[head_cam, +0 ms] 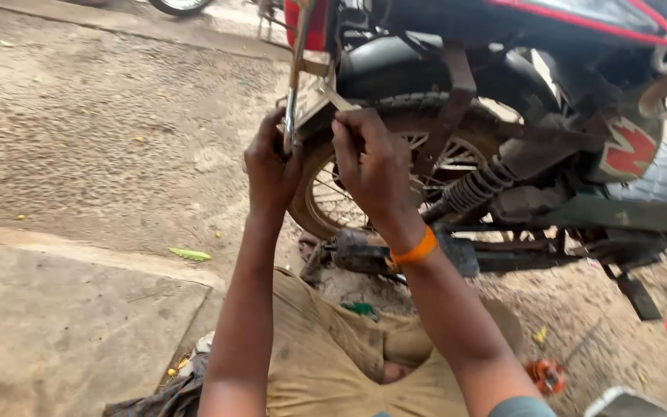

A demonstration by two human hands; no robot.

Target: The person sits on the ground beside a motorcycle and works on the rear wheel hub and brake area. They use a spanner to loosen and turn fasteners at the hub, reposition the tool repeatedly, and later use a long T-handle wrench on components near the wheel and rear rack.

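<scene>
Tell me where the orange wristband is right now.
In the head view, the orange wristband sits on the right wrist, right of centre, below the right hand and in front of the motorcycle's rear wheel.

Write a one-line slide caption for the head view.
Left hand grips a metal bar while right hand holds a spanner at a motorcycle's rear wheel.
</scene>
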